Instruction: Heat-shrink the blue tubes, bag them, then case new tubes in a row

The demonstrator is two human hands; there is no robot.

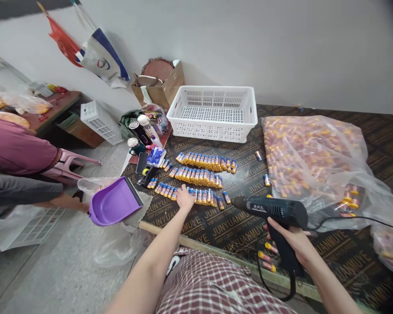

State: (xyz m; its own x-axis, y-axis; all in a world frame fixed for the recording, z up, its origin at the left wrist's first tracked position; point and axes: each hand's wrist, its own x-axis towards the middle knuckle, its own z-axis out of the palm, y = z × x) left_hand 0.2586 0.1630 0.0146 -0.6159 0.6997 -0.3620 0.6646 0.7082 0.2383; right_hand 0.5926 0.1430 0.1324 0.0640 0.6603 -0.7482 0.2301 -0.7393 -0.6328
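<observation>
My left hand point(185, 199) reaches down onto the front row of small blue-and-yellow labelled tubes point(202, 196), its fingers closed on tubes partly hidden beneath it. In my right hand point(293, 241) is a black heat gun point(271, 209), gripped by its handle. Its nozzle points left, close to a loose tube point(227, 197) at the row's right end. Behind, a middle row of tubes point(198, 176) and a back row of tubes point(205, 161) stretch across the dark board point(196, 222).
A white plastic basket point(212, 131) stands against the wall. At right lies a large clear bag point(314, 152) of pink-and-yellow tubes. A purple dustpan point(116, 203), a tape dispenser point(147, 175) and a phone point(142, 162) are at left. Another person point(19, 146) is at far left. A cord point(353, 218) trails rightward.
</observation>
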